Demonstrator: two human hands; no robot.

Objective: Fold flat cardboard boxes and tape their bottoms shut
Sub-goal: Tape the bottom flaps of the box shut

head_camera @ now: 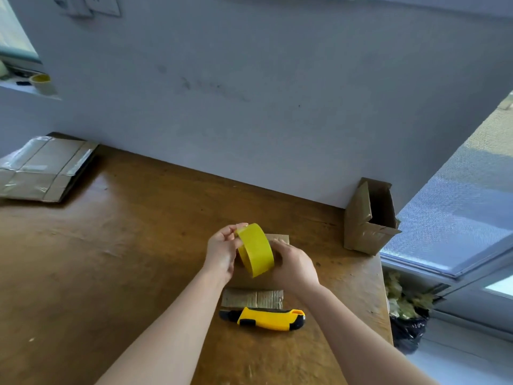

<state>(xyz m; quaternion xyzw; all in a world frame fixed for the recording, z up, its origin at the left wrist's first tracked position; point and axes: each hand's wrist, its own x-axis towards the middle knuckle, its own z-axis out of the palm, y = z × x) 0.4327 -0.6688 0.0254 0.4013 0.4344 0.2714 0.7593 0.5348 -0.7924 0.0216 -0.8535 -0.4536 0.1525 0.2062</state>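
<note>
While the left hand (pixel 222 252) pinches the tape roll (pixel 256 252) and the right hand (pixel 295 266) clasps its side, low in the frame's centre, the cardboard box (pixel 254 298) lies beneath on the tabletop (pixel 111 245). The roll looks light, rigid and slick, so it is probably best gripped by its rim.

I hold the yellow tape roll (pixel 256 250) between both hands, above a cardboard box (pixel 253 298) lying on the wooden table (pixel 111 259). My left hand (pixel 222 252) pinches the roll's upper edge and my right hand (pixel 294 266) grips its other side. A yellow utility knife (pixel 263 318) lies just beside the box, on my side. An opened box (pixel 369 218) stands against the wall at the right, and a stack of flattened boxes (pixel 41 170) lies at the far left.
</note>
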